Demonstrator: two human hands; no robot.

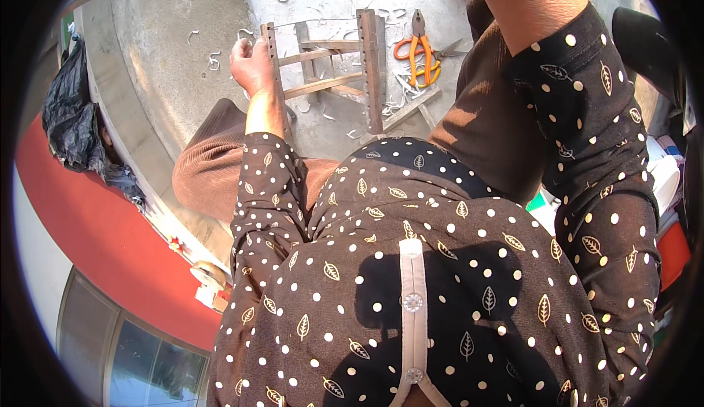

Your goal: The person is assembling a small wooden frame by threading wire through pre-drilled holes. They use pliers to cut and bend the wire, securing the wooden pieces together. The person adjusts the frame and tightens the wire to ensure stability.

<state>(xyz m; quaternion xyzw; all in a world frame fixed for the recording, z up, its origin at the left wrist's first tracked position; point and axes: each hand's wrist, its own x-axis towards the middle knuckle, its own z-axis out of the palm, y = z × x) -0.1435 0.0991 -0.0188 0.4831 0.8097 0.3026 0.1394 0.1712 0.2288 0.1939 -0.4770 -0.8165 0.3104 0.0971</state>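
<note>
A small wooden stool frame (371, 77) stands on the ground between my knees, with crossbars joining its legs. Small dark holes or notches run along its two upper rails. My left hand (251, 68) is closed round the far end of the left rail. One thin strand (315, 20) spans the gap between the rails at the far end. My right forearm (539, 7) reaches forward at upper right, and its hand is cut off by the picture's top edge. Right of the frame lie pliers (418, 44) with orange handles, beside orange-handled scissors (449, 50).
Curled white strips (396, 99) litter the concrete floor around the stool frame. A black plastic bag (73, 114) hangs on the left, by a red band (88, 224). Brown trousers (491, 99) cover my legs on both sides. A red container (673, 253) sits at far right.
</note>
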